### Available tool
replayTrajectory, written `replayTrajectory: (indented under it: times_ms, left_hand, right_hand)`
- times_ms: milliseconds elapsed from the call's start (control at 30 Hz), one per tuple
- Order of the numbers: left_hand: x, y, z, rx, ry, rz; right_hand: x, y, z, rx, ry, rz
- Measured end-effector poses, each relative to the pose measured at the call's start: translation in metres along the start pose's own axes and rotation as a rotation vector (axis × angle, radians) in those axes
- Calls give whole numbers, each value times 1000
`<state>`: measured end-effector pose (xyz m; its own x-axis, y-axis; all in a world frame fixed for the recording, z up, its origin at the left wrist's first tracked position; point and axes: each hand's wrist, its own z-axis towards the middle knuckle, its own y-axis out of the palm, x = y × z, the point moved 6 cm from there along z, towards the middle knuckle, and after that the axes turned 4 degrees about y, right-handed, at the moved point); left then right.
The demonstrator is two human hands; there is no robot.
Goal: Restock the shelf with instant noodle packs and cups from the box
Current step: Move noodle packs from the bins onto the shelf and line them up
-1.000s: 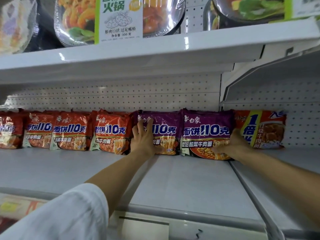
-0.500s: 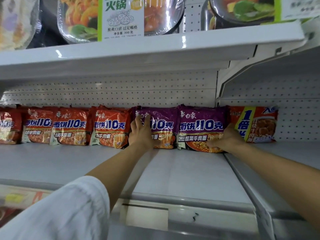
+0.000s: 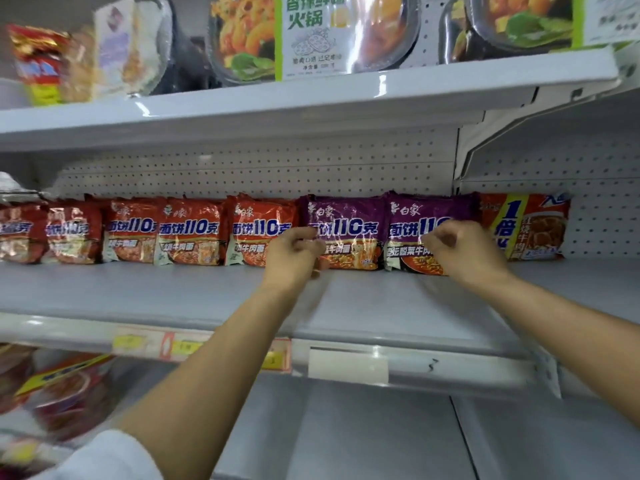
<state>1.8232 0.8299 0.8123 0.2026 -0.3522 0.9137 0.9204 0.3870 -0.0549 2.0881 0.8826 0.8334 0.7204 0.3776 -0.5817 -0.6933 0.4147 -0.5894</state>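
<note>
Head view: noodle packs stand in one row at the back of the middle shelf [image 3: 381,306], against the pegboard wall [image 3: 277,168]. Two purple packs sit side by side, left purple pack [image 3: 349,220] and right purple pack [image 3: 415,216], edges touching, faces toward you, long axis running left-right, text upright. Red packs [image 3: 194,233] continue the row to the left; a red-and-yellow pack [image 3: 533,226] closes it on the right, just past the shelf divider.

Your left hand [image 3: 294,254] hangs in front of the left purple pack's left edge, fingers loosely curled, gripping nothing. Your right hand [image 3: 464,251] is in front of the right purple pack's right side, fingers also loosely curled, holding nothing; contact with the pack can't be told.

Whole front part of the shelf is bare, from row to front lip with price tags [image 3: 180,346]. Upper shelf [image 3: 311,95] overhangs close above the packs and carries hotpot trays [image 3: 311,29]. Lower shelf [image 3: 346,427] shows below, with red cups [image 3: 62,393] at left, blurred.
</note>
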Motion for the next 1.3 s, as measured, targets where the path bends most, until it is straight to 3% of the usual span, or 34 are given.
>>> replayTrajectory:
  times_ms: [400, 700, 933, 1300]
  left_hand:
    - [0, -143, -98, 67, -76, -146]
    - [-69, -277, -160, 156, -226, -153]
    - [-149, -379, -221, 235, -515, -159]
    - [-271, -452, -326, 356, -883, -172]
  right_hand:
    - [-147, 58, -118, 37, -209, 161]
    - [-228, 182, -220, -267, -263, 313]
    - [-266, 290, -302, -528, -223, 343]
    - [-239, 417, -430, -922, -56, 324]
